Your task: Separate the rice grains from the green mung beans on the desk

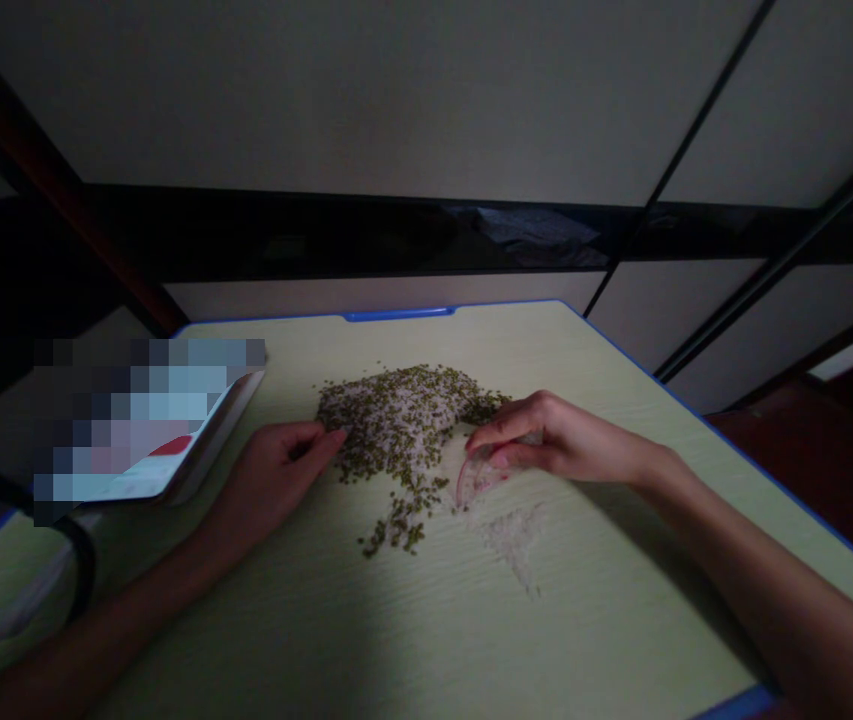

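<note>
Pinching a probably light, stiff, slippery plastic piece (pixel 477 478) by its edge, likely the best hold, the right hand (pixel 557 435) is resting beside the bean-and-rice pile (pixel 396 410); the left hand (pixel 283 462) is lying opposite, grip unclear.

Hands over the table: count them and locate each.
2. The left hand is at the left edge of the heap of green beans and rice; the right hand is right of it, holding a clear red-edged piece. No other shows.

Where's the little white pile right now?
In the head view, the white pile lies right of centre on the table, just below the right hand.
</note>
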{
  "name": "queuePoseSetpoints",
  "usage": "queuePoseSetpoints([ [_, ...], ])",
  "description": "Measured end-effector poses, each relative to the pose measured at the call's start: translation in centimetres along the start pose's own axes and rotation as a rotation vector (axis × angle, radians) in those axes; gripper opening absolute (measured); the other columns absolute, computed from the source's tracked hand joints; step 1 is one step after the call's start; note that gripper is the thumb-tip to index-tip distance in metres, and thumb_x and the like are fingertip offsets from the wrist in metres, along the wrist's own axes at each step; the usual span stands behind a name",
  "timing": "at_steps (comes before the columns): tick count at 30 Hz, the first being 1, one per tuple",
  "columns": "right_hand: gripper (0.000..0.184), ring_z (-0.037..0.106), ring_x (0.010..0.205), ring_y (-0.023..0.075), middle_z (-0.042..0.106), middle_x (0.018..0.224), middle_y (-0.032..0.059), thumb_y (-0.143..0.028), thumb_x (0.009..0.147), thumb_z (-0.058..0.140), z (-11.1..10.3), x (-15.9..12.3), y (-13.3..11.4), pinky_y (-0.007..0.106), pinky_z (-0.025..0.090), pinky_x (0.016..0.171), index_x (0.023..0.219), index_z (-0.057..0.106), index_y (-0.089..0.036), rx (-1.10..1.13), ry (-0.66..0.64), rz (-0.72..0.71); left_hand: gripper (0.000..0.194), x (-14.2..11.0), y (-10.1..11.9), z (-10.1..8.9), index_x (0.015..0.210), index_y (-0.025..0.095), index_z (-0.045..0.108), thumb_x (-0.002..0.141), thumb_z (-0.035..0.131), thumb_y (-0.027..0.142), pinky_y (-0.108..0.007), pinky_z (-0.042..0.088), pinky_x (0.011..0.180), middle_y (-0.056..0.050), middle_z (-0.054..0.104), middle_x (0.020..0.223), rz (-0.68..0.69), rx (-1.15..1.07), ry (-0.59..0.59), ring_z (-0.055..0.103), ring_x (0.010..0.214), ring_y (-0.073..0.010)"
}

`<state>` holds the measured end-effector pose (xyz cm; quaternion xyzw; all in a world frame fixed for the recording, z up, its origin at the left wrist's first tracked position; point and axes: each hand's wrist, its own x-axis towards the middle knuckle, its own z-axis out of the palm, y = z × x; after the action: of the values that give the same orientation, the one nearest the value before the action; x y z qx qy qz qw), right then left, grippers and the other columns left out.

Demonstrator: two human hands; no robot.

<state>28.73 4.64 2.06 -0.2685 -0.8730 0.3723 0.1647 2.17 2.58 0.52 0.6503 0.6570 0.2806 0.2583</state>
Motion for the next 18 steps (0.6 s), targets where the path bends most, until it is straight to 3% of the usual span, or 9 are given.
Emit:
queuePoseSetpoints([
  [8,0.021,0.06,0.071,0.0116,0.065,0.085,0.0063,-0.016,0.082,0.048,-0.5,-0.38,0.01,0.021,0.05,0.062,0.097,0.062,-0.009,0.12,-0.064,0.099,0.034,0.09,-0.06,0.0,0.042,0.02,0.036,0.068,0.044,0.04,-0.022,0.025,0.042,0.007,0.032,0.04,-0.006,0.005,-0.012,0.033,0.041,-0.0086],
  [18,0.02,0.06,0.068,0.0105,0.065,0.082,0.0059,-0.013,0.082,0.049,-0.59,-0.49,-0.34,0.02,0.05,0.062,0.096,0.063,-0.009,0.064,-0.074,0.098,0.034,0.0,0.13,-0.05,0.042,0.02,0.034,0.068,0.045,0.039,-0.022,0.024,0.042,0.007,0.03,0.04,-0.007,0.001,-0.007,0.032,0.041,-0.0084],
])
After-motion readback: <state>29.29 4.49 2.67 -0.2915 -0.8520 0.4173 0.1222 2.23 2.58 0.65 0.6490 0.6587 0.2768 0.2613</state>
